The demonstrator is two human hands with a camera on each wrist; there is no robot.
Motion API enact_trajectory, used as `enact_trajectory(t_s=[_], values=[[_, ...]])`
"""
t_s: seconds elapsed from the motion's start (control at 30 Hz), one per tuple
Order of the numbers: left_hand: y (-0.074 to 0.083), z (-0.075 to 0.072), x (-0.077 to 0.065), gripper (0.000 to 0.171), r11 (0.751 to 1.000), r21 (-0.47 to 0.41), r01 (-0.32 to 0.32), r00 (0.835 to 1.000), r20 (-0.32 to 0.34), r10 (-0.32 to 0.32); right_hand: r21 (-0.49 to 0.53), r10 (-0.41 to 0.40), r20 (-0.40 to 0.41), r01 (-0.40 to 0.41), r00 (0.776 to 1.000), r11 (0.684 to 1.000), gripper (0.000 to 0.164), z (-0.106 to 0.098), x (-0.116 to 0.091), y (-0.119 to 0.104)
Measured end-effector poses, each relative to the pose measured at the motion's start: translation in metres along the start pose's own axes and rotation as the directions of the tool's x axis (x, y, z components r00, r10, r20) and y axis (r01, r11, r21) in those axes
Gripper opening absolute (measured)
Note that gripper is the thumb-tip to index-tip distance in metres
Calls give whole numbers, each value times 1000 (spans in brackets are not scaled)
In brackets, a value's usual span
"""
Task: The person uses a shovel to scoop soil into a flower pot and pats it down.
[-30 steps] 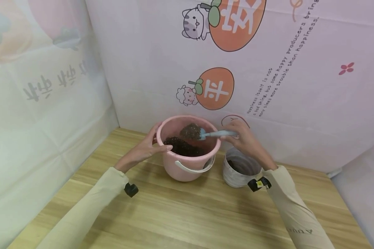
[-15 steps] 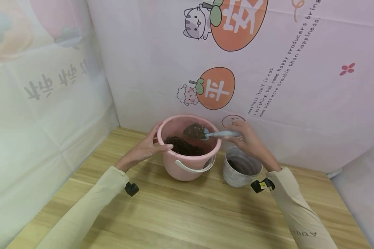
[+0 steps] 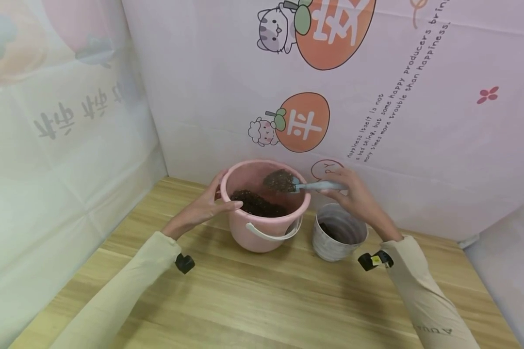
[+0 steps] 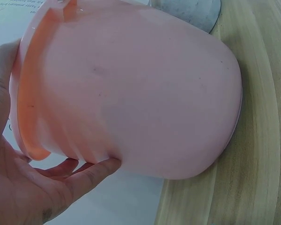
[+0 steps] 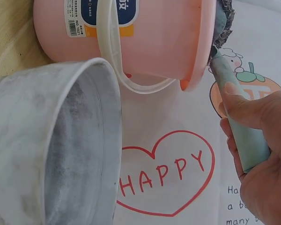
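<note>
A pink bucket (image 3: 253, 237) with dark soil (image 3: 257, 203) inside stands on the table. My left hand (image 3: 209, 203) grips its left side, thumb over the rim; the left wrist view shows the fingers (image 4: 91, 178) against the outer wall. In my right hand (image 3: 353, 195) is a light blue trowel (image 3: 320, 185), pinched by its handle. Its blade carries a heap of soil (image 3: 279, 181) and overlaps the right inner part of the bucket, near the rim. Just below the right hand is a grey-white marbled pot (image 3: 332, 250) with a little soil at the bottom.
The bucket's white handle (image 3: 272, 238) hangs down at its front. A pink printed sheet (image 3: 209, 97) rises close behind the bucket and pot, and a pale sheet (image 3: 70, 174) walls off the left. The wooden table (image 3: 262, 300) extends in front.
The right hand has moved a little to the right, drawing the soil-laden trowel toward the bucket's right rim. The left hand and bucket have stayed in place.
</note>
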State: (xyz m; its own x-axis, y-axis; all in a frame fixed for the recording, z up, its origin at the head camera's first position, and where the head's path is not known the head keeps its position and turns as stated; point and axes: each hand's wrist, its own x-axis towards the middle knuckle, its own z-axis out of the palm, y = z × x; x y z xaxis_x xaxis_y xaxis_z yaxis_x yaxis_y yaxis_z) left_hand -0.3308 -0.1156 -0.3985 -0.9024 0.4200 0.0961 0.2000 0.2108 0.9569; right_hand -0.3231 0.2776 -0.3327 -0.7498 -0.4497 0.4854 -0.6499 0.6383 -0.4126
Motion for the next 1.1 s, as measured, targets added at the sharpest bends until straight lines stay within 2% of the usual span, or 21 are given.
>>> enact_trajectory(t_s=[0.17, 0.57, 1.1], values=[[0, 0, 0, 114, 1000, -9, 12, 1000, 0, -12, -24, 20, -2, -20, 1000, 999, 29, -6, -5, 1], [0, 0, -1, 113, 1000, -16, 8, 1000, 1, -8, -42, -21, -18, 20, 1000, 999, 28, -24, -14, 4], [0, -1, -1, 113, 1000, 15, 13, 1000, -3, -13, -93, 48, -84, -56, 995, 994, 21, -49, -48, 16]])
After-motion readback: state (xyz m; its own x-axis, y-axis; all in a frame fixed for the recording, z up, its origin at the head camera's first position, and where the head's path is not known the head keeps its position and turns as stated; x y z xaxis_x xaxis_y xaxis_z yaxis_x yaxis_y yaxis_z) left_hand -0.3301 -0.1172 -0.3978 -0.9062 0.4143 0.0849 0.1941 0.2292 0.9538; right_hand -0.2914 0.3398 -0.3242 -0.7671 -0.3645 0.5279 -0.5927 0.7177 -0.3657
